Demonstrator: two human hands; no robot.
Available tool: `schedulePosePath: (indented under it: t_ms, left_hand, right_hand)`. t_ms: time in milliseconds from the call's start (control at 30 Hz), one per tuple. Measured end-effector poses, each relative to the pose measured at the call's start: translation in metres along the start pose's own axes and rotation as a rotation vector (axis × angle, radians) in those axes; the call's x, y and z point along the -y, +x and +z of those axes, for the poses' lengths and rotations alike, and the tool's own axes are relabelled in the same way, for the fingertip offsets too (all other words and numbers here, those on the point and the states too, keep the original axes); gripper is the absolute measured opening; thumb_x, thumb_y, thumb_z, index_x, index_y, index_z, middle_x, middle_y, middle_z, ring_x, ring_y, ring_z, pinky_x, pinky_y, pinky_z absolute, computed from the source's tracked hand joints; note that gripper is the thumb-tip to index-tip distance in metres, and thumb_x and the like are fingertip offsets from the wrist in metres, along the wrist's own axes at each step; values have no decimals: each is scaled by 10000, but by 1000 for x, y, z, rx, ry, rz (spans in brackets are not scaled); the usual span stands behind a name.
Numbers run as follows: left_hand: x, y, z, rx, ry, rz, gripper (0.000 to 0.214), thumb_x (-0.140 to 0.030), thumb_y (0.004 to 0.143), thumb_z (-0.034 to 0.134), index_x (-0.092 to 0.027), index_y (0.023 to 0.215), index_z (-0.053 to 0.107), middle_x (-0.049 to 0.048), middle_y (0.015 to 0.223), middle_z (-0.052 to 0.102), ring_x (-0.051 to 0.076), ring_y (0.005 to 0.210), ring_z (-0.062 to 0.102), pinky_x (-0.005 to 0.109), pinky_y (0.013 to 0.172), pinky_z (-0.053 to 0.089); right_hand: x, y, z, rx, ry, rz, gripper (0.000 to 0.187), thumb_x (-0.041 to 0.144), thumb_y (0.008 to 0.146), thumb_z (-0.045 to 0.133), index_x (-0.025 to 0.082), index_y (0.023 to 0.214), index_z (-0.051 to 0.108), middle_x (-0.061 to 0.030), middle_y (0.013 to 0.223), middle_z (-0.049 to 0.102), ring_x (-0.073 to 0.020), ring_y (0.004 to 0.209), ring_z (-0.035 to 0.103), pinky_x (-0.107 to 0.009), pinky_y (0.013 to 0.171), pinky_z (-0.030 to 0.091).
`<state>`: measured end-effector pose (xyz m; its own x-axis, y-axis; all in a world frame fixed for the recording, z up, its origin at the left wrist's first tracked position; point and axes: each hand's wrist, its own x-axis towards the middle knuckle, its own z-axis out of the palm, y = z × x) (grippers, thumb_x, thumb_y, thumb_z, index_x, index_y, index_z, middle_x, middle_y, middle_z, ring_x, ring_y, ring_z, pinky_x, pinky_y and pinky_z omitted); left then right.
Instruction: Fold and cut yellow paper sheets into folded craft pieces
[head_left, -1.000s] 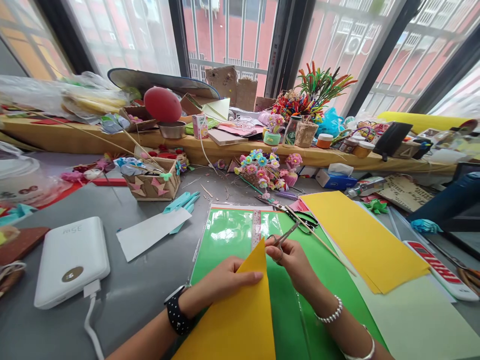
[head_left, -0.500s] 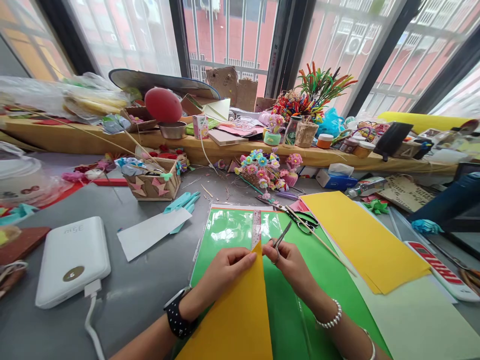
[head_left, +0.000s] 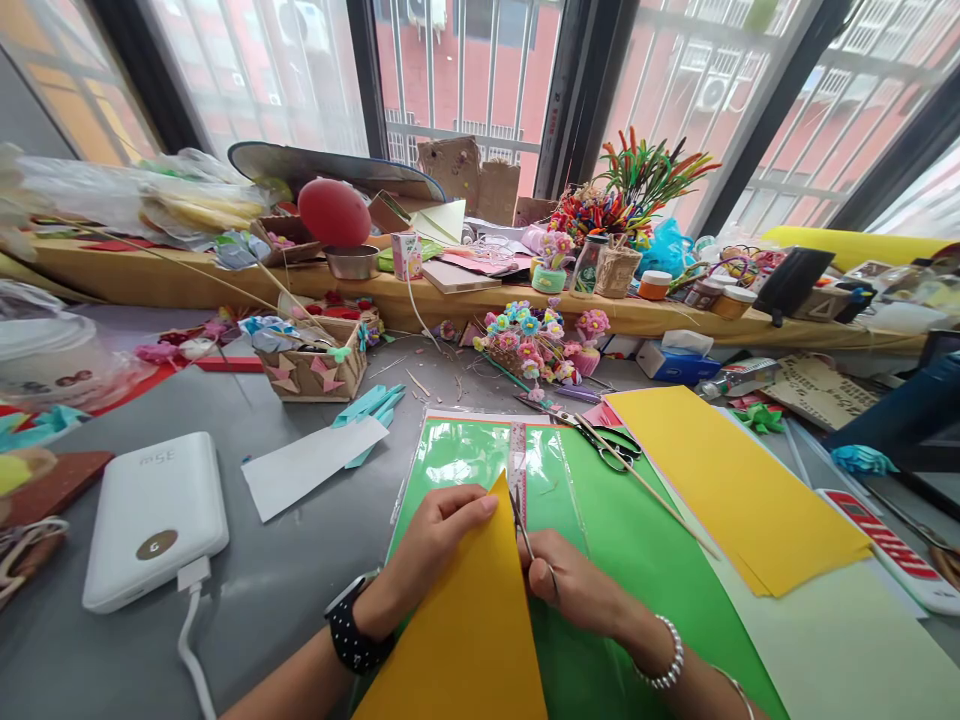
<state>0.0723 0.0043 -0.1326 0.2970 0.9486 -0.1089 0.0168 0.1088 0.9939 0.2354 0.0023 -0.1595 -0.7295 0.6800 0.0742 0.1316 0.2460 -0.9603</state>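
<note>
My left hand (head_left: pixel 433 540) pinches the upper tip of a folded yellow paper sheet (head_left: pixel 469 630) that rises from the bottom of the view. My right hand (head_left: pixel 571 582) is closed on a small pair of silver scissors (head_left: pixel 523 520), whose blades point up along the right edge of the yellow sheet near its tip. Both hands work over a green glossy sheet in a plastic sleeve (head_left: pixel 600 520) lying on the grey table (head_left: pixel 285 570).
A white power bank (head_left: pixel 154 520) with a cable lies to the left, a white paper strip (head_left: pixel 315 465) beside it. Yellow sheets (head_left: pixel 727 480), a wooden stick and green-handled scissors (head_left: pixel 611 440) lie to the right. Paper flowers (head_left: pixel 536 335), a cardboard box (head_left: pixel 311 370) and a crowded shelf stand behind.
My right hand has drawn back toward me and brought the scissors against the right edge of the yellow sheet. My left hand has shifted slightly up the sheet's tip.
</note>
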Motion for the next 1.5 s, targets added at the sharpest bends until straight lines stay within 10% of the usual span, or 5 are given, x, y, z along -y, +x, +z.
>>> schedulePosePath:
  t_ms: [1500]
  left_hand:
    - [3, 0, 5, -23, 48, 8, 327, -380, 729, 485, -170, 499, 385, -63, 480, 305, 67, 436, 274, 215, 405, 198]
  right_hand:
    - [-5, 1, 5, -62, -7, 60, 669, 762, 656, 200, 160, 577, 481, -3, 569, 406, -121, 562, 376, -252, 525, 359]
